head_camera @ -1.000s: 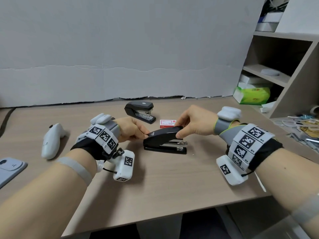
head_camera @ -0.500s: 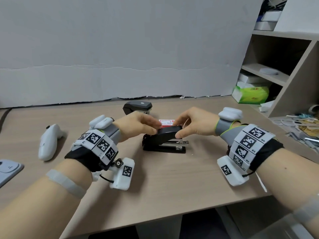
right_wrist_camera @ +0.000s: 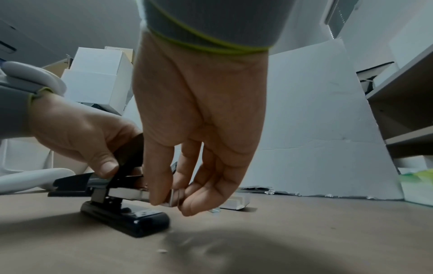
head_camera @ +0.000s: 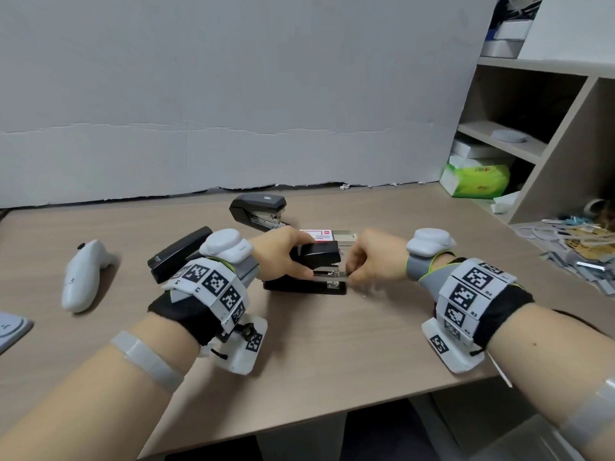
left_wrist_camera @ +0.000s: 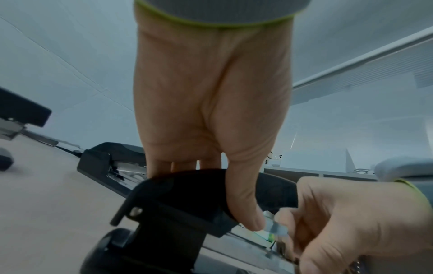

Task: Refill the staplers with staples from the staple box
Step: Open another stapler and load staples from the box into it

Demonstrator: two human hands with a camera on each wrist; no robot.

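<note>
Stapler [head_camera: 304,277] sits mid-desk, staple box [head_camera: 316,235] just behind it. I'd keep the strip level with the metal channel and slide it in straight, lid held up. Left hand [head_camera: 283,252] grips the raised lid; right hand [head_camera: 369,261] pinches a staple strip [right_wrist_camera: 175,197] at the channel's front end.

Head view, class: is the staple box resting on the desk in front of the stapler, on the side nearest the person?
No: the staple box lies on the desk behind the stapler, on its far side.
</note>
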